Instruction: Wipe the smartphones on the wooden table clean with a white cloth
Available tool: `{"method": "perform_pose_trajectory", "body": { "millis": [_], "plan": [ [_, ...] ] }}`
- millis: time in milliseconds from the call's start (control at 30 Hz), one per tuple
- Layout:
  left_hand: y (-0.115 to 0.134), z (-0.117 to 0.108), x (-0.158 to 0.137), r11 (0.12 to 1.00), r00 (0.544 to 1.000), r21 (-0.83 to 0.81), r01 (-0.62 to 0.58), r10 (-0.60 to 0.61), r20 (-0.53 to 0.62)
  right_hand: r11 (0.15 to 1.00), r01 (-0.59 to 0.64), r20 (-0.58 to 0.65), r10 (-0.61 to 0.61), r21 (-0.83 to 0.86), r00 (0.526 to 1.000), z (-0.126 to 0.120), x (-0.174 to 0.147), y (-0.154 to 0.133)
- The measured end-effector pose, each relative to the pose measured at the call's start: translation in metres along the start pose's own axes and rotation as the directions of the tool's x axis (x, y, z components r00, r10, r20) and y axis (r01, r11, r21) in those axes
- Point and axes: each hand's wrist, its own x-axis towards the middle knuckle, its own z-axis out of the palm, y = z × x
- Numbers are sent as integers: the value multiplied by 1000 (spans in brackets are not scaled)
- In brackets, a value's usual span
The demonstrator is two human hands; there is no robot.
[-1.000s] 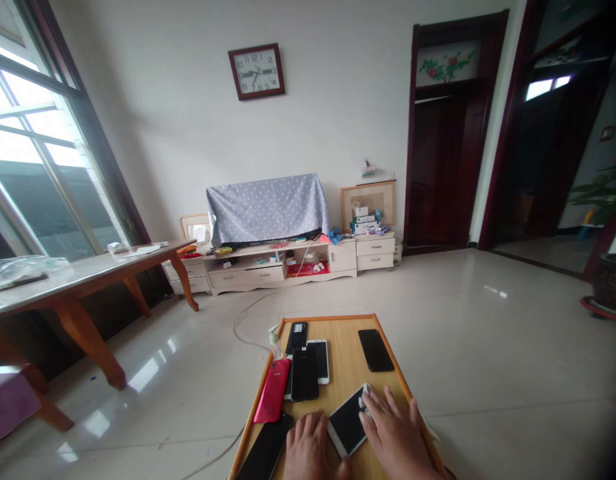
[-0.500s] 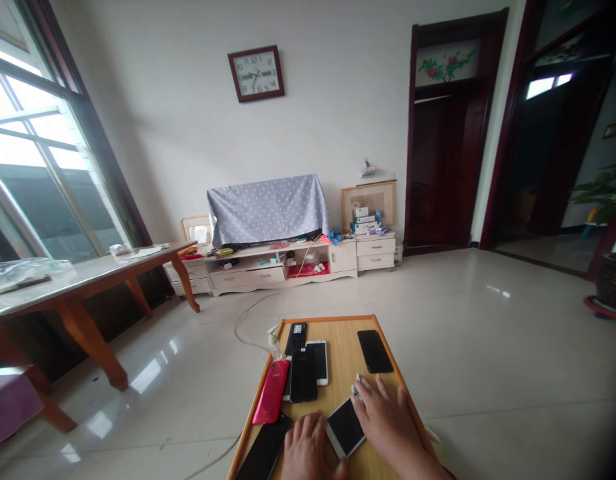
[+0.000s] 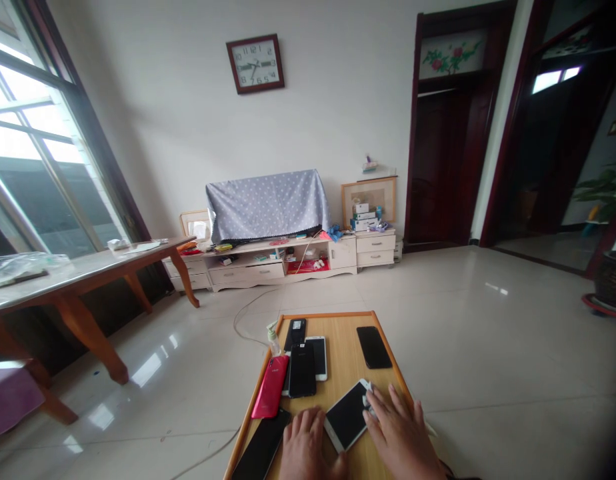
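Observation:
A white smartphone with a dark screen lies slanted on the small wooden table, screen up. At its lower left end is my left hand, index finger and thumb against the edge. My right hand rests over the phone's right side, fingers spread, with a crumpled white tissue held under the fingertips. To the left lie a black phone, partly behind my left hand, and a red phone. Beyond them a black phone overlaps another white phone.
Another black phone lies near the table's right rim. A clear pump bottle stands at the left rim beside a further dark phone. Past the tiled floor stands a white cabinet; a larger table is at left.
My right hand has slid slightly right with the tissue, baring more of the white phone's screen and upper end. My left hand stays at its lower end.

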Motion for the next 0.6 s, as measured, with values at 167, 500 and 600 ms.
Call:
{"method": "perform_pose_trajectory", "body": {
  "millis": [167,500,600],
  "plan": [
    [0,-4,-1,1000,1000,-11,1,-1,26,1000,-28,-36,28,-9,999,5,2,-14],
    [-1,2,-4,1000,998,6,-22,22,-51,997,38,38,-40,62,998,2,-27,-12],
    [0,0,-4,1000,999,1,-12,12,-30,1000,-24,-8,24,18,1000,-4,-21,-13]
  ]
}}
